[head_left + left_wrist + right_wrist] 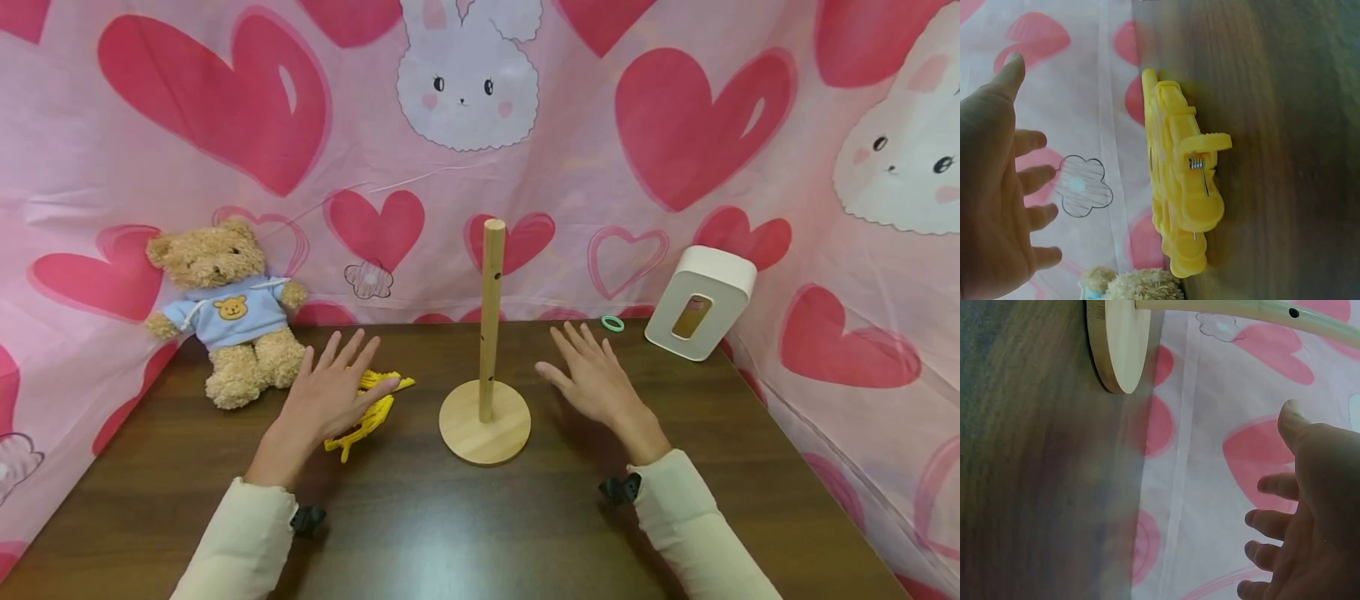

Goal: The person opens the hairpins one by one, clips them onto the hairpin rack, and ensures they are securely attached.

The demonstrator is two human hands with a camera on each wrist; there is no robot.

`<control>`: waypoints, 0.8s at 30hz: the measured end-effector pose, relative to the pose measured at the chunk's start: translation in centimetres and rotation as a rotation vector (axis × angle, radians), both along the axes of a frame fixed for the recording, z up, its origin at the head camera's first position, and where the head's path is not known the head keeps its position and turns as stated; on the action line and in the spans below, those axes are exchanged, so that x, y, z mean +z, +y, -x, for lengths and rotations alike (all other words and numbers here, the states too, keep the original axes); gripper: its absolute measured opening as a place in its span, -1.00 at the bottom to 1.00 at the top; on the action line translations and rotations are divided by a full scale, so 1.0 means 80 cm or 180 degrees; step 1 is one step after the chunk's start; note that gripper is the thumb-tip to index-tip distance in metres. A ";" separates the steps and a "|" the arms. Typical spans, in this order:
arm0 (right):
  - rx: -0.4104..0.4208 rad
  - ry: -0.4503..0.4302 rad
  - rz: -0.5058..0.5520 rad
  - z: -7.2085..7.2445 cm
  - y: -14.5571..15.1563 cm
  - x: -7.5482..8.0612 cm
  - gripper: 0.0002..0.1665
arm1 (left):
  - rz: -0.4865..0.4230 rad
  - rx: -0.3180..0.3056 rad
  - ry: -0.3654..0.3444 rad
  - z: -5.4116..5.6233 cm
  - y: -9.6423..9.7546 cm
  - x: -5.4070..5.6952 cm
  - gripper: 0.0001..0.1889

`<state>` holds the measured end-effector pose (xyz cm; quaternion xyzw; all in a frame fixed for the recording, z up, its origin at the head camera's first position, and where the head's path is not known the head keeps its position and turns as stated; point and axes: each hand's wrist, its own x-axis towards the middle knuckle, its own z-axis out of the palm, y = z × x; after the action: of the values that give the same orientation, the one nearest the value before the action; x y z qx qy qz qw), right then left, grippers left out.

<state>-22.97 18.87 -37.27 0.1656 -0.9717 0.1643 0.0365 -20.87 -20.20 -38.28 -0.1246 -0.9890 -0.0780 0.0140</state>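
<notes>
My left hand [324, 400] hovers with fingers spread above a yellow plastic item [366, 423], partly covering it in the head view. Seen from the left wrist, that yellow item [1172, 156] has jointed, rounded parts and a small metal spring; its exact kind cannot be told. Between my hands stands an upright wooden pole [491, 317] with small dark holes, fixed on a round wooden base [465, 429]. To the right of it my right hand [600, 385] is held palm down, fingers extended, touching nothing. Both hands hold nothing.
A teddy bear [243, 312] in a blue top sits at the back left. At the back right are a small green ring [612, 323] and a tilted white box [671, 308] with an oval opening. A pink heart-patterned cloth [555, 183] hangs behind the brown table [420, 517].
</notes>
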 end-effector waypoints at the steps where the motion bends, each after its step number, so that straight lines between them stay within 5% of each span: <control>1: 0.0012 0.0002 0.0023 0.000 0.000 -0.001 -0.11 | -0.0030 -0.0034 -0.0006 -0.001 -0.001 0.000 -0.02; 11: 0.0234 0.0055 0.0443 0.003 -0.003 -0.021 -0.17 | -0.0533 -0.0251 -0.0122 -0.013 -0.028 0.007 -0.09; 24: 0.0271 -0.0203 0.0963 0.002 -0.006 -0.042 -0.17 | -0.1051 -0.0261 -0.0377 -0.025 -0.055 0.004 -0.12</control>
<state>-23.09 18.43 -40.66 0.1940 -0.9286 0.3154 0.0231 -18.91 -24.60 -37.92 -0.1560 -0.9560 -0.2471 -0.0273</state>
